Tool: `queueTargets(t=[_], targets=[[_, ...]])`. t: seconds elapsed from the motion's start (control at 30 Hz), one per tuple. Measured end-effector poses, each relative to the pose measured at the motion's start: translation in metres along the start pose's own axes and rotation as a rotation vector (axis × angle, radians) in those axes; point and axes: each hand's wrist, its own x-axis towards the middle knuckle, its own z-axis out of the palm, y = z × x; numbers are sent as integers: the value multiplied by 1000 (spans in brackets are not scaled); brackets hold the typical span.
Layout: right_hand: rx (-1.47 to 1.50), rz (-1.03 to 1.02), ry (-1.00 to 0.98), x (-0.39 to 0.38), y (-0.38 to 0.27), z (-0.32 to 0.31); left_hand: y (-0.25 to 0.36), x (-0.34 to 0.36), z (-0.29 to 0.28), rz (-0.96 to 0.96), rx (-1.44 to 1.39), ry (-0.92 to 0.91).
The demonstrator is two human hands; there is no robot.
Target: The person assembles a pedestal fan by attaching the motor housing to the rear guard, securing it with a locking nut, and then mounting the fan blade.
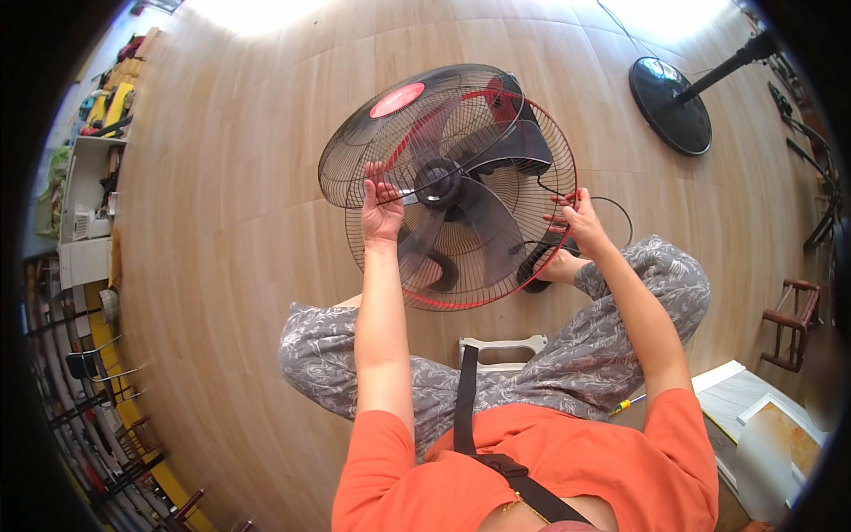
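A fan head lies between my legs, its dark translucent blades [493,226] showing inside a rear grille [567,146] with a red rim. The black wire front grille [341,164], with a red disc at its centre, is apart from the rear one and tilted up toward the far left. My left hand [382,215] has its fingers closed on the near edge of that front grille. At the right side of the rear grille, my right hand [582,227] grips the red rim, thumb up and fingers through the wires.
A round black stand base [671,106] with a pole is at the far right. A black cable [629,222] loops beside my right hand. I sit on a low whitish stool [503,353]. Shelving [89,213] lines the left, and a small brown wooden stool [792,324] stands right.
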Motion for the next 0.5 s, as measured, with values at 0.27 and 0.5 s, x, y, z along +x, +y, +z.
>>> queueTargets(t=[0.27, 0.5], targets=[[33, 1, 6, 17, -1, 1, -13, -98, 33, 55, 41, -101], [123, 53, -54, 15, 6, -10, -37, -175, 7, -126, 100, -122]])
